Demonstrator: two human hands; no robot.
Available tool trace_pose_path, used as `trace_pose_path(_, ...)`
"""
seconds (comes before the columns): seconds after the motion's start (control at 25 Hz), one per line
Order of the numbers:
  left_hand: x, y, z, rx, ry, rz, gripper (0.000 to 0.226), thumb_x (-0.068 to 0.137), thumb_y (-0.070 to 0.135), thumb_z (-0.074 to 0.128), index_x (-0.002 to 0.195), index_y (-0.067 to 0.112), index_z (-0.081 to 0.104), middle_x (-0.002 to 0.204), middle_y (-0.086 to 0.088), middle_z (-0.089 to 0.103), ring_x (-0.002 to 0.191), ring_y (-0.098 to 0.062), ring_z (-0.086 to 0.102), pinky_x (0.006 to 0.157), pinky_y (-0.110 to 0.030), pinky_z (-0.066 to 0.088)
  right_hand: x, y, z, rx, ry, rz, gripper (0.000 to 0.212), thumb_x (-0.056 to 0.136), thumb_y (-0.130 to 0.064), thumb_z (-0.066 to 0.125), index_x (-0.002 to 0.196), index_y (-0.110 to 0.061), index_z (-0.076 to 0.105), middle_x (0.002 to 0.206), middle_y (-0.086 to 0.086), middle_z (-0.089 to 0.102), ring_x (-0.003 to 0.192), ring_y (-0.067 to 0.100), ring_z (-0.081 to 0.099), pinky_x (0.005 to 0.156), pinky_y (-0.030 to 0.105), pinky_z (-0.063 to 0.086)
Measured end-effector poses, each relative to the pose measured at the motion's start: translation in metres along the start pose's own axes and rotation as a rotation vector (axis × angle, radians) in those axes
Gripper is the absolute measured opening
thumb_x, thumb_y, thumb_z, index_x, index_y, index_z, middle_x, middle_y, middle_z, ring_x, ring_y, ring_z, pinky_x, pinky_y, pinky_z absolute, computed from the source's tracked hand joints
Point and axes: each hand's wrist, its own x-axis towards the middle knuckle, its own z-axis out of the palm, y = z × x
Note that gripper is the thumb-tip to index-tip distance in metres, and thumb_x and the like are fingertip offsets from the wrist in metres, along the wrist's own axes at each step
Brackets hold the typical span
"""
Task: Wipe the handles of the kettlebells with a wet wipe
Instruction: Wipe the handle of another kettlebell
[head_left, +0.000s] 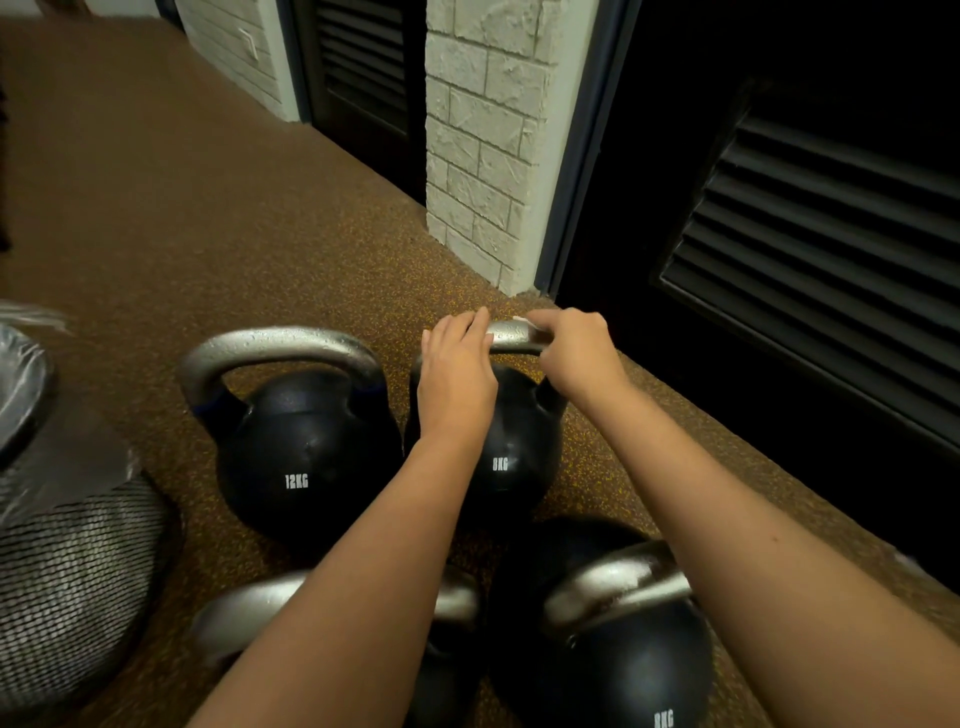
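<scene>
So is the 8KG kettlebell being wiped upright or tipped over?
Upright. The 8KG kettlebell sits on the floor, handle on top, between the left hand and right hand.

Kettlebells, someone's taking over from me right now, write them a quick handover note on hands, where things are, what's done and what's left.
Left hand grips the left part of the handle of the far 8KG kettlebell, steadying it.
Right hand holds the wet wipe against the right part of that handle; only a white corner shows.
12KG kettlebell stands to its left; two more kettlebells sit nearer, near-left kettlebell under the arm, near-right 8KG kettlebell.
Done: cannot tell which handles are finished.
Left: finish this handle, then check the others.
</scene>
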Motion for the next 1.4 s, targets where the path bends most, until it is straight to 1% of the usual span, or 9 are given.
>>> trace_pose_path(0.16, -0.001, 0.001, -0.002, 0.019, -0.016, 0.003, 0.037, 0.097, 0.013, 0.039, 0.134, 0.009, 0.046, 0.132, -0.005, 0.05, 0.128, -0.019, 0.038, 0.116, -0.042, 0.015, -0.021, 0.017, 0.006, 0.052, 0.103, -0.112, 0.051, 0.083, 0.008, 0.051, 0.125, -0.021, 0.058, 0.122, 0.005, 0.061, 0.115, 0.022, 0.054, 0.098, 0.024, 0.038)
trace_pose_path(0.28, -0.001, 0.001, -0.002, 0.019, -0.018, -0.003, 0.038, 0.098, 0.013, 0.039, 0.134, 0.009, 0.046, 0.133, -0.005, 0.05, 0.128, -0.02, 0.038, 0.116, -0.042, 0.017, -0.006, 0.01, 0.003, -0.006, 0.053, 0.017, 0.046, 0.083, 0.005, 0.05, 0.119, -0.02, 0.062, 0.106, 0.01, 0.063, 0.101, 0.026, 0.057, 0.082, 0.03, 0.045)
trace_pose_path(0.4, 0.0, 0.0, -0.001, -0.006, -0.009, -0.001, 0.037, 0.097, 0.012, 0.04, 0.133, 0.008, 0.048, 0.131, -0.006, 0.052, 0.126, -0.022, 0.04, 0.113, -0.044, 0.021, -0.01, -0.001, 0.002, -0.075, 0.043, -0.11, 0.035, 0.08, 0.006, 0.049, 0.104, -0.014, 0.064, 0.095, 0.011, 0.064, 0.093, 0.029, 0.059, 0.08, 0.036, 0.05)
trace_pose_path(0.48, -0.001, 0.001, -0.002, -0.015, -0.004, 0.003, 0.036, 0.097, 0.012, 0.041, 0.132, 0.007, 0.049, 0.13, -0.007, 0.053, 0.125, -0.022, 0.041, 0.112, -0.045, 0.024, -0.019, 0.006, 0.002, -0.129, 0.053, -0.182, 0.039, 0.08, 0.005, 0.051, 0.113, -0.015, 0.059, 0.101, 0.011, 0.063, 0.096, 0.03, 0.058, 0.084, 0.039, 0.049)
trace_pose_path(0.6, -0.001, 0.002, -0.004, -0.006, -0.015, -0.008, 0.036, 0.098, 0.013, 0.04, 0.133, 0.008, 0.048, 0.131, -0.005, 0.051, 0.126, -0.021, 0.039, 0.113, -0.043, 0.022, -0.024, 0.017, -0.003, -0.132, 0.058, -0.084, 0.049, 0.085, 0.001, 0.051, 0.128, -0.021, 0.053, 0.105, 0.013, 0.061, 0.097, 0.03, 0.059, 0.086, 0.039, 0.05)
trace_pose_path(0.76, -0.001, 0.002, -0.004, -0.001, -0.013, -0.014, 0.037, 0.097, 0.013, 0.04, 0.133, 0.009, 0.048, 0.131, -0.005, 0.051, 0.125, -0.021, 0.039, 0.112, -0.044, 0.025, -0.01, 0.018, -0.004, -0.043, 0.015, -0.087, 0.043, 0.086, 0.002, 0.05, 0.115, -0.028, 0.062, 0.105, 0.009, 0.061, 0.095, 0.027, 0.057, 0.077, 0.034, 0.048)
trace_pose_path(0.92, -0.001, 0.001, -0.003, -0.009, -0.013, -0.002, 0.036, 0.097, 0.014, 0.04, 0.132, 0.008, 0.048, 0.13, -0.006, 0.052, 0.124, -0.022, 0.04, 0.109, -0.044, 0.03, -0.012, 0.033, -0.004, 0.044, 0.013, -0.133, 0.046, 0.087, -0.002, 0.056, 0.122, -0.032, 0.059, 0.119, 0.006, 0.062, 0.108, 0.024, 0.056, 0.092, 0.035, 0.048)
trace_pose_path(1.08, -0.001, 0.001, -0.003, 0.007, -0.014, 0.004, 0.036, 0.098, 0.013, 0.039, 0.132, 0.008, 0.048, 0.13, -0.007, 0.052, 0.124, -0.023, 0.04, 0.108, -0.044, 0.03, 0.016, 0.018, -0.004, -0.016, -0.052, 0.01, 0.037, 0.087, -0.006, 0.059, 0.119, -0.022, 0.063, 0.12, 0.008, 0.062, 0.111, 0.025, 0.056, 0.094, 0.034, 0.047)
trace_pose_path(1.4, -0.001, 0.001, -0.003, 0.006, -0.02, -0.005, 0.037, 0.098, 0.014, 0.039, 0.134, 0.009, 0.046, 0.133, -0.006, 0.05, 0.127, -0.021, 0.039, 0.115, -0.042, 0.02, -0.014, 0.015, -0.009, -0.128, 0.01, -0.17, 0.043, 0.083, 0.003, 0.051, 0.118, -0.02, 0.062, 0.114, 0.014, 0.062, 0.107, 0.032, 0.056, 0.093, 0.038, 0.046)
